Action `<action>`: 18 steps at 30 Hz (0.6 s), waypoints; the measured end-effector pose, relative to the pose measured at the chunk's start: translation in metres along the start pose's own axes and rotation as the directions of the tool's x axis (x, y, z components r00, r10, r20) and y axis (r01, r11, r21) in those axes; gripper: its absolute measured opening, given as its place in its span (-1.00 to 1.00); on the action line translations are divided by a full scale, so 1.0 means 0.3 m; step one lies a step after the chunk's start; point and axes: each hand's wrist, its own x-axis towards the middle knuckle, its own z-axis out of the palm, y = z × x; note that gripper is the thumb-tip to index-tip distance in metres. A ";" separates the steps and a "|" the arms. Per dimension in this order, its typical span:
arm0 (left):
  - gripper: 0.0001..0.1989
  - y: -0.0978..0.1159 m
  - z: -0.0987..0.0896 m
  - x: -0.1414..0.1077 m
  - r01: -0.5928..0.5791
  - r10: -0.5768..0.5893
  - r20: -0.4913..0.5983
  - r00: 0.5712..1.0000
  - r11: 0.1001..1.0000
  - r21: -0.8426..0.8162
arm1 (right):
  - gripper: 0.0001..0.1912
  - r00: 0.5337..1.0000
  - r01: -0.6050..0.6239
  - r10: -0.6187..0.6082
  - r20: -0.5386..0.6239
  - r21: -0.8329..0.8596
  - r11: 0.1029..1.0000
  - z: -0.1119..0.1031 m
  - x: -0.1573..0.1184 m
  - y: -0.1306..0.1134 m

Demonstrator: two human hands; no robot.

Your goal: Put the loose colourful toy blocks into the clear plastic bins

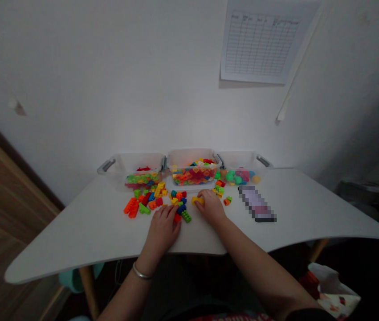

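Observation:
My right hand (211, 208) is closed on a yellow toy building brick (197, 200), held between thumb and fingers just above or on the table. My left hand (163, 228) is curled over the front of the brick pile, with an orange brick (177, 218) between its thumb and forefinger. Right beside those fingertips lie a green studded brick (186, 216) and a blue brick (181, 208). Loose bricks in several colours spread to the left, among them a big orange brick (131, 207) and a yellow brick (159, 190). My left palm is hidden.
Three clear plastic boxes stand along the wall: a left box (116, 171) and a middle box (192, 157) with bricks, and a right box (239, 157) with rounded coloured pieces. A phone (258, 204) lies right on the white table (85, 236). Small bricks (227, 201) sit near it.

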 end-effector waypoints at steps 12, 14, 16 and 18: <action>-0.57 0.000 0.007 0.001 -0.002 0.002 -0.001 1.000 1.000 0.009 | -0.75 0.991 0.037 -0.032 0.130 -0.039 0.999 -0.024 -0.001 -0.032; -0.57 0.001 0.006 0.001 -0.001 0.001 -0.002 1.000 1.000 0.010 | -0.74 0.994 -0.017 0.018 0.110 -0.011 1.000 -0.019 -0.005 -0.037; -0.58 0.000 0.004 0.000 -0.002 0.002 -0.005 1.000 1.000 0.009 | -0.72 0.995 -0.064 0.059 0.074 0.059 0.996 -0.008 -0.008 -0.035; -0.58 -0.001 0.003 0.000 -0.002 0.002 -0.002 1.000 1.000 0.011 | -0.74 0.998 -0.055 0.053 0.016 0.152 0.987 0.002 -0.003 -0.025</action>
